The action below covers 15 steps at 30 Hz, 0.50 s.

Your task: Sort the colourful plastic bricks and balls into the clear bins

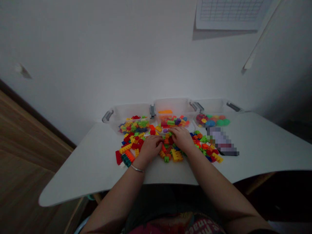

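A heap of colourful toy building bricks [176, 155] spreads over the white table under both my hands. My left hand [151, 148], a thin bangle at its wrist, rests on the left-middle of the heap, fingers bent and thumb apart from them. Across from it, my right hand [181, 138] reaches over the bricks with its fingers extended leftward, the tips near a small purple brick [165, 130]. Between the hands lie orange, red and green pieces, including an orange brick [167, 141]. Neither hand shows a brick clearly held; the undersides of the fingers are hidden.
Along the wall stand three clear plastic bins, left [131, 110], middle [173, 103] and right [212, 104], each holding colourful pieces. A blurred phone-like slab [223, 141] lies right of the heap. The white table [87, 172] has a curved front edge near my body.
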Each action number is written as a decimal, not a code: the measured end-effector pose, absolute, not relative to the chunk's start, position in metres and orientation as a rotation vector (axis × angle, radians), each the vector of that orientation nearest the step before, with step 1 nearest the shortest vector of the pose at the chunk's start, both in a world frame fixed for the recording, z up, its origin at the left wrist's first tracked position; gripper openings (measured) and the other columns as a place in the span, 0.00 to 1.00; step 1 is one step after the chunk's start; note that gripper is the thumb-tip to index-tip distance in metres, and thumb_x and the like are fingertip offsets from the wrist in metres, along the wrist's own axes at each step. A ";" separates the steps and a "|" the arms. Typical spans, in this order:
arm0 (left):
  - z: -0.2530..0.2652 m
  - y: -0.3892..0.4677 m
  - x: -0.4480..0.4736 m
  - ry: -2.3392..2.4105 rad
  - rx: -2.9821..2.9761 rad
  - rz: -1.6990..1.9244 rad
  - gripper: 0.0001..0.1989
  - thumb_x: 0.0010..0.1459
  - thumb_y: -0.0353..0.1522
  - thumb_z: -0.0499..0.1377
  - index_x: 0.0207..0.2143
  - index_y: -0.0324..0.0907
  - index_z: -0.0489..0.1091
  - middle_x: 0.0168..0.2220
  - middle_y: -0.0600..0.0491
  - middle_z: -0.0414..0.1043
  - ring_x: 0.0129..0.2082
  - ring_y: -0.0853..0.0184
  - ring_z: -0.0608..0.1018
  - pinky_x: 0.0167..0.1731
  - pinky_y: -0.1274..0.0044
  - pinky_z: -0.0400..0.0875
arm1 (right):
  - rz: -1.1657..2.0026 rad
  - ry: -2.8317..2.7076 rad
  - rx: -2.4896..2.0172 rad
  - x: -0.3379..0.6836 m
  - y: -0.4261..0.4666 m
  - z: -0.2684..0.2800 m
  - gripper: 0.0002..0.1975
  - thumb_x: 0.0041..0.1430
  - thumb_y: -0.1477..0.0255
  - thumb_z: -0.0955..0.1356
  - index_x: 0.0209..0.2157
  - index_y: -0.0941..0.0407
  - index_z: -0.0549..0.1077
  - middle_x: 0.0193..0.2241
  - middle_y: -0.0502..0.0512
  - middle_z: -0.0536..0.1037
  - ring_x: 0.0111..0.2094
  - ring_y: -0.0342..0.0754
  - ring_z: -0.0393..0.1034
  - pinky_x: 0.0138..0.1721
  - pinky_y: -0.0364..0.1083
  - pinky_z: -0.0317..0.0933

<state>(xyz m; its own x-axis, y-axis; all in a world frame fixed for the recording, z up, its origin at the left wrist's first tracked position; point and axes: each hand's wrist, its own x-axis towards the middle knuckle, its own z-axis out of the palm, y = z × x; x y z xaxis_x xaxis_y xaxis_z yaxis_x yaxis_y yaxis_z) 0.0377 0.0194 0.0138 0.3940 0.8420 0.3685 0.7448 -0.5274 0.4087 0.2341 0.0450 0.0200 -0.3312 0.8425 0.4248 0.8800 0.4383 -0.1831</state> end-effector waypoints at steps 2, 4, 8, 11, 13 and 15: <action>0.014 0.020 0.037 1.424 2.470 0.818 0.11 0.59 0.29 0.55 0.40 0.42 0.76 0.47 0.50 0.77 0.49 0.61 0.75 0.54 0.67 0.67 | -0.106 -2.240 -1.443 0.234 0.047 0.018 0.19 0.58 0.78 0.64 0.51 0.56 0.74 0.51 0.57 0.76 0.52 0.54 0.67 0.54 0.52 0.58; 0.014 0.020 0.036 1.426 2.471 0.822 0.11 0.59 0.29 0.55 0.40 0.43 0.76 0.47 0.51 0.77 0.49 0.61 0.75 0.54 0.66 0.67 | -0.098 -2.233 -1.434 0.234 0.048 0.017 0.18 0.58 0.77 0.64 0.50 0.56 0.75 0.51 0.58 0.76 0.52 0.53 0.66 0.54 0.52 0.58; 0.017 0.019 0.036 1.438 2.461 0.813 0.11 0.59 0.29 0.55 0.41 0.42 0.76 0.47 0.50 0.77 0.49 0.61 0.75 0.54 0.66 0.66 | -0.050 -2.196 -1.415 0.235 0.050 0.016 0.15 0.57 0.76 0.66 0.46 0.55 0.75 0.49 0.58 0.77 0.52 0.53 0.66 0.54 0.51 0.59; 0.018 0.018 0.036 1.440 2.459 0.806 0.11 0.59 0.29 0.55 0.41 0.41 0.76 0.47 0.50 0.77 0.49 0.61 0.75 0.55 0.66 0.66 | -0.016 -2.150 -1.410 0.236 0.051 0.016 0.15 0.56 0.76 0.67 0.46 0.55 0.75 0.47 0.57 0.78 0.50 0.54 0.67 0.53 0.52 0.59; 0.019 0.018 0.036 1.434 2.461 0.808 0.11 0.59 0.28 0.56 0.41 0.41 0.76 0.47 0.50 0.77 0.49 0.61 0.75 0.55 0.66 0.66 | 0.001 -2.104 -1.393 0.237 0.050 0.017 0.15 0.56 0.75 0.67 0.47 0.56 0.75 0.45 0.58 0.78 0.49 0.54 0.68 0.53 0.52 0.60; 0.019 0.017 0.036 1.432 2.459 0.811 0.11 0.59 0.28 0.56 0.41 0.41 0.76 0.48 0.50 0.77 0.49 0.61 0.76 0.54 0.66 0.66 | 0.004 -2.035 -1.356 0.237 0.049 0.017 0.17 0.57 0.74 0.67 0.49 0.56 0.74 0.44 0.58 0.78 0.47 0.54 0.69 0.52 0.52 0.61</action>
